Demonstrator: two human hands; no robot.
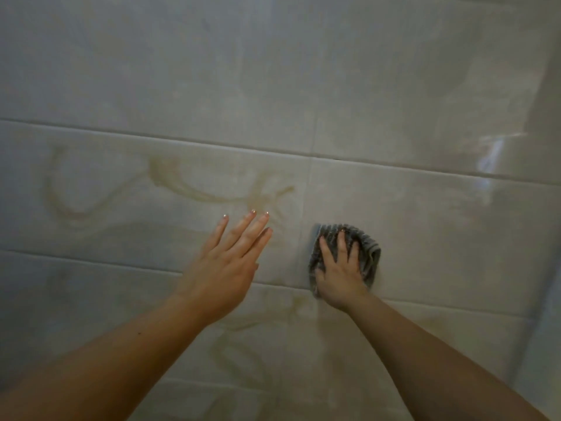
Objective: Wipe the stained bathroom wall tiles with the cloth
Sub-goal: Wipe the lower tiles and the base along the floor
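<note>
Pale glossy wall tiles [409, 214] fill the view. Brownish curved stains [194, 189] run across the middle tile row, and fainter ones [243, 344] mark the tile below. A grey striped cloth [368, 249] lies flat against the wall right of a vertical grout line. My right hand [338, 271] presses on it with spread fingers. My left hand [230, 262] is held flat with straight fingers close to the wall, left of the cloth and just under the stains; I cannot tell whether it touches the tile.
A wall corner [528, 208] with a bright reflection runs down the right side. Horizontal grout lines [151, 138] divide the tile rows.
</note>
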